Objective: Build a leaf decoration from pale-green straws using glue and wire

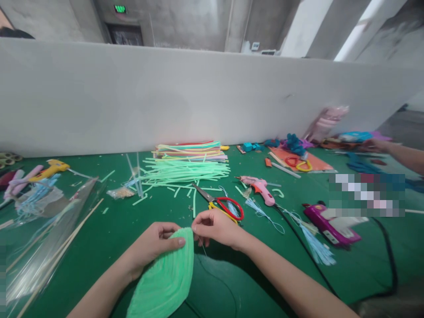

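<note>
My left hand [162, 245] is closed on a light green, leaf-shaped piece [165, 278] built from fuzzy pipe-cleaner rows, thumb on top and fingers behind. At the upper right corner of the piece, my right hand [213, 227] is pinched shut. From its fingers hangs a fine thread [218, 278], which curves down over the table; the pinch itself is too small to see clearly. Just beyond my right hand lie scissors [215, 204] with red and yellow handles. A heap of loose green pipe cleaners [188, 171] spreads out ahead of both hands.
On the green table [126, 212], a pink glue gun [260, 187] and blue tassels [314, 247] lie to the right, near a purple glue gun [331, 225]. Left are a yellow glue gun [49, 170] and sticks [66, 243]. Another person's hand [377, 145] reaches in far right. A white partition [165, 97] stands behind.
</note>
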Demonstrator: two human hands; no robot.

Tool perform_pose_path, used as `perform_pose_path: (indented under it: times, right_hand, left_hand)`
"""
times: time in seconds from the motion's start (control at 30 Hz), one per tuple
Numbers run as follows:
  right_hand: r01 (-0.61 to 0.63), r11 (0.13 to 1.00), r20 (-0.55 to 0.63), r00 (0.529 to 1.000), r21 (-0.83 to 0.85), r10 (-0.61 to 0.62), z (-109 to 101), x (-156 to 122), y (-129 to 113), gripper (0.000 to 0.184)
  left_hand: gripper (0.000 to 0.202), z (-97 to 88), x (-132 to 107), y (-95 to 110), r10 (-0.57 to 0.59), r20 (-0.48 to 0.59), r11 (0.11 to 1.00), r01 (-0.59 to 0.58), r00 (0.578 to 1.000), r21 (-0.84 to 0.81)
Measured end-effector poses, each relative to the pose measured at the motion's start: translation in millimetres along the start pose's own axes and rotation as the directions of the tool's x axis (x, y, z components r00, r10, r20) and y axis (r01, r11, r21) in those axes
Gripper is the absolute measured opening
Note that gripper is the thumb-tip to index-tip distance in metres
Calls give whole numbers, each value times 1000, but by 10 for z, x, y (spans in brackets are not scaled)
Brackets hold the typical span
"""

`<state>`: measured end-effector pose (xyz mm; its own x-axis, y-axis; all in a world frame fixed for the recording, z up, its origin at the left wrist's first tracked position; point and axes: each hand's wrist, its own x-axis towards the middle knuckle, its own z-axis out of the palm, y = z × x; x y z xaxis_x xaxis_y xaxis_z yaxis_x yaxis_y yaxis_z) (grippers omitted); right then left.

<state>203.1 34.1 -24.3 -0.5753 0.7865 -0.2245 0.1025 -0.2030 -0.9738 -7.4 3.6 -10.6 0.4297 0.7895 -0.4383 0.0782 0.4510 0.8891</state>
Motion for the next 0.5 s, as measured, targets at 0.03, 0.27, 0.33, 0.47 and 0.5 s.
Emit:
perform_pose_path:
  times: [0.03, 0.27, 0.33, 0.47, 0.5]
  right_hand:
    - [0, 1000, 1, 1000, -5, 0, 0, 3, 2, 30]
    - [2, 999, 26, 1000, -51, -1, -40, 3, -7, 31]
    - [-1, 999, 46, 999, -53, 3, -53, -1, -28, 32]
    - [-19, 999, 105, 994, -35, 23, -85, 5, -76, 34]
    - [-22, 999, 120, 992, -33, 26, -94, 11, -83, 34]
  left_hand:
    - [35, -1, -1, -1, 0, 1, 1000, 0, 1000, -1]
    - [31, 13, -6, 3, -4, 1, 1000, 4, 1000, 14]
    - [31, 20, -6, 4, -1, 1, 1000, 1, 1000, 22]
    - [31, 32, -10, 9, -4, -1, 999, 4, 1000, 39]
    - [32, 34, -11, 9, -6, -2, 999, 6, 1000, 45]
